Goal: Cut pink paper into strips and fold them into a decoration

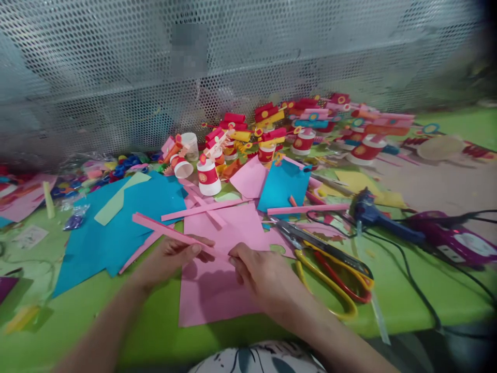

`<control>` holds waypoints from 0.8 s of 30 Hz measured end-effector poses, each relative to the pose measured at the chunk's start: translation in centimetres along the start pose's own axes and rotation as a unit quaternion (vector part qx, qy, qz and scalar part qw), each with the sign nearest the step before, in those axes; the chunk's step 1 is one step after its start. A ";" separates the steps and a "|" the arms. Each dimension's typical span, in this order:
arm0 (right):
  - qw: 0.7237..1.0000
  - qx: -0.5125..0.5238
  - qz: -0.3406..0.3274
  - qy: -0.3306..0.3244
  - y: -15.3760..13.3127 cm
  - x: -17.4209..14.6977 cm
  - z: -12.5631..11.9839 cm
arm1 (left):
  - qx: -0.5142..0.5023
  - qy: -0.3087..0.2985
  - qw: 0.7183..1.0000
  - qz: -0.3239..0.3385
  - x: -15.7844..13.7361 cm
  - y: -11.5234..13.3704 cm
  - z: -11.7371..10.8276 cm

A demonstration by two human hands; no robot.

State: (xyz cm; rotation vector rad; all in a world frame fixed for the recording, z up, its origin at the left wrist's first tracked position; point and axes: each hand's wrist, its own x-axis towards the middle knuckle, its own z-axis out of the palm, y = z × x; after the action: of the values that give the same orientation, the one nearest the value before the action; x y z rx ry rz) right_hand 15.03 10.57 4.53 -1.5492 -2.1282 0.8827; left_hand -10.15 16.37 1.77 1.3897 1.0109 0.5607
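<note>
A long folded strip of pink paper point(163, 228) is stretched between both hands above the table. My left hand point(182, 254) pinches it near the middle, thumb on top. At the strip's right end, my right hand point(252, 267) has its fingers closed on it. Below them lies a pink paper sheet point(217, 300), shaded by the hands. More pink strips point(205, 208) cross one another just behind. Blue paper sheets point(93, 254) lie to the left, with a pale green paper piece point(112, 207) on top.
Yellow-handled scissors point(330, 282) and a black utility knife point(334, 251) lie right of my right hand. Beyond them are a blue glue gun point(384, 223), a purple power strip point(454, 241) and cables. Decorated paper cups point(208, 178) stand along the perforated metal panel point(116, 62).
</note>
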 end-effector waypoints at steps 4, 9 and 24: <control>0.999 -0.042 0.003 -0.012 -0.1 0.0 0.1 | 0.014 -0.019 1.000 0.019 -0.3 0.5 -0.6; 0.993 -0.114 -0.028 0.013 0.5 0.2 0.8 | 0.116 -0.019 0.988 0.096 0.0 0.8 -1.5; 0.984 -0.130 -0.114 -0.041 1.0 -0.1 0.7 | 0.627 0.019 0.771 0.108 8.1 4.2 -2.8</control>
State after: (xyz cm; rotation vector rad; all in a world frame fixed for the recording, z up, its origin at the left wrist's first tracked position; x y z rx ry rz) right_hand 15.35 10.52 3.36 -1.3629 -2.5023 0.6214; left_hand -7.51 25.20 4.17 2.7077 1.3222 -0.0283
